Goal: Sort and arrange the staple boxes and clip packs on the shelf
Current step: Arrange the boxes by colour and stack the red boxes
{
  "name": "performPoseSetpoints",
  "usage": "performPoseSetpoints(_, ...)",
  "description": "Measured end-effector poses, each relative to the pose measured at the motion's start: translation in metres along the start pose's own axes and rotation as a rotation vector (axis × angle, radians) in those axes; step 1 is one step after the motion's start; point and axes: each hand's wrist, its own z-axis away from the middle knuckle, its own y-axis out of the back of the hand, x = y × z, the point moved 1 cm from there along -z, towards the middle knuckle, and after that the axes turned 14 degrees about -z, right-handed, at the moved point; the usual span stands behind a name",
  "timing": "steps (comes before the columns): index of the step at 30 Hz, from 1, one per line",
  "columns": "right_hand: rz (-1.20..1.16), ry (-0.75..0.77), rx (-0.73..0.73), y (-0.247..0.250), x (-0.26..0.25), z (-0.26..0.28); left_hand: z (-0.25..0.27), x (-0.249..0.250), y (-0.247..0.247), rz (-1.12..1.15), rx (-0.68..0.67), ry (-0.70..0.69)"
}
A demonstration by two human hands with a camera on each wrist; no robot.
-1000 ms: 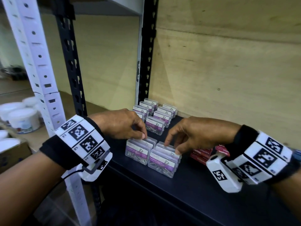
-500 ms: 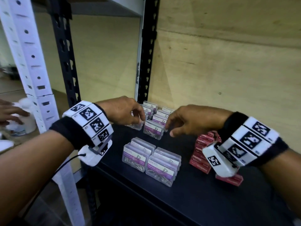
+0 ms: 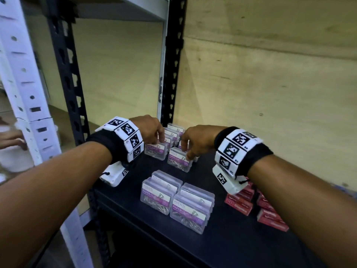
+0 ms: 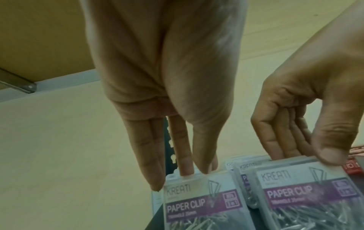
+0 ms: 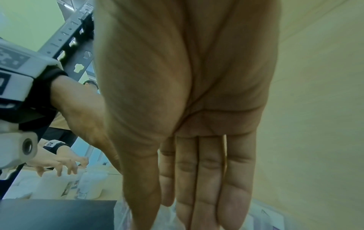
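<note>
pinching the top edge of one clip pack at frame centre, the left hand uses thumb and fingers; the right hand likewise pinches a neighbouring pack; red staple boxes lie lower right on the black shelf

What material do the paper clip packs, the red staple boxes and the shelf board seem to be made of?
Paper clip packs: clear, glossy plastic, probably; the metal clips show through the walls under a purple paper label.
Red staple boxes: likely matte printed cardboard, with sharp folded edges.
Shelf board: dark, matte and smooth; painted metal or laminate, I cannot tell which.
</note>
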Motion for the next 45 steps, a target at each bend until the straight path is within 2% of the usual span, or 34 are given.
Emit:
performPoseSetpoints(7,-0.006,0.002,-0.027,-0.001,0.001,0.007,0.008,0.003,0.0,0.039,-0.013,-0.08)
performPoseSetpoints(25,-0.124,0.023,-0.159,-0.01,0.013,0.079,0.046,0.044,0.018,0.072,-0.178,-0.284)
performPoseSetpoints(45,-0.155,0.043,-0.218,-0.013,0.014,0.101,0.064,0.05,0.023,0.052,-0.238,-0.291)
